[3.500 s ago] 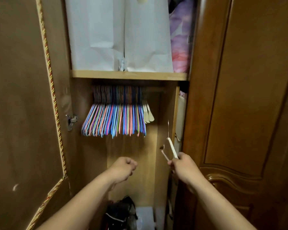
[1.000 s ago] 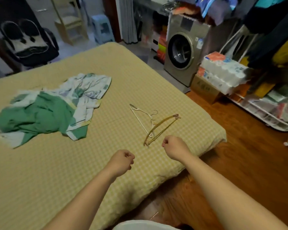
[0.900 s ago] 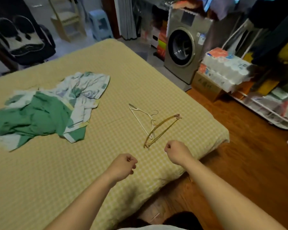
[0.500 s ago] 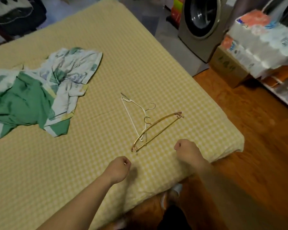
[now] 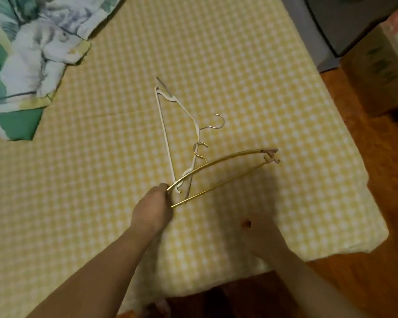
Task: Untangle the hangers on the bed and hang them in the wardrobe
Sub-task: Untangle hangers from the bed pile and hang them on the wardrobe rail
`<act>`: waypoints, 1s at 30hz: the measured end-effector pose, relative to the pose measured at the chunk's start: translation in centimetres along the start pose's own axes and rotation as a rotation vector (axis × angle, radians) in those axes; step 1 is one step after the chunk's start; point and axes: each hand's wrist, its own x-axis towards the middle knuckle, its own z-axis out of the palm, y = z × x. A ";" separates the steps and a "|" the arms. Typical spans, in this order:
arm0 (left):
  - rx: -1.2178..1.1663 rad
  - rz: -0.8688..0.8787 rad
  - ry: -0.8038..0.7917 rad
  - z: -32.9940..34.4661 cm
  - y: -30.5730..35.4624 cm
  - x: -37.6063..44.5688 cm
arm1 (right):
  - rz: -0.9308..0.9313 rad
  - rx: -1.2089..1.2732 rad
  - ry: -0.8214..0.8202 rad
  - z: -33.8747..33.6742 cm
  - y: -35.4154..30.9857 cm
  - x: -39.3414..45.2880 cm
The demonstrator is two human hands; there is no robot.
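Pinching the near end of the gold hanger (image 5: 223,174) on the yellow checked bed (image 5: 101,203), the left hand (image 5: 153,213) has thin, stiff, light wire (snag-prone, crossed with the white hanger (image 5: 164,131) just beyond), while the right hand (image 5: 262,230), blurred beside it, looks loosely curled and empty.

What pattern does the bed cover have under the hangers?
The bed cover has a small yellow and white check pattern, seen clearly in the head view.

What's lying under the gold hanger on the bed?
Under the gold hanger lies the lower corner of the white hanger, crossing beneath its curved top bar, on the checked bedsheet. The left hand covers the gold hanger's near end, so that part is hidden.
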 end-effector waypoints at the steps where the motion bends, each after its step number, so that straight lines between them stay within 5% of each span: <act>1: -0.053 0.027 0.034 -0.5 0.1 -0.9 | 0.016 -0.001 -0.039 0.8 0.1 0.1; 5: -0.277 0.066 0.192 -4.2 -2.6 -5.6 | 0.063 -0.024 -0.097 2.2 -1.6 -0.2; 8: -0.401 -0.072 0.330 -7.0 -6.4 -7.8 | 0.065 0.038 -0.082 1.9 -4.7 0.3; 13: -0.544 -0.320 0.503 -8.5 -10.5 -9.2 | 0.021 0.146 0.169 1.2 -12.8 3.6; 16: -0.525 -0.362 0.510 -8.5 -11.0 -9.6 | 0.038 0.260 0.278 0.4 -17.3 5.5; 20: -0.622 -0.383 0.493 -8.8 -11.1 -10.6 | 0.077 0.327 0.177 0.6 -19.7 6.1; 24: -0.777 -0.370 0.457 -9.7 -9.9 -12.3 | 0.082 0.663 0.217 1.0 -17.9 4.4; 30: -0.774 -0.202 0.396 -14.5 -7.1 -16.8 | 0.027 0.711 0.469 -3.7 -12.3 -8.4</act>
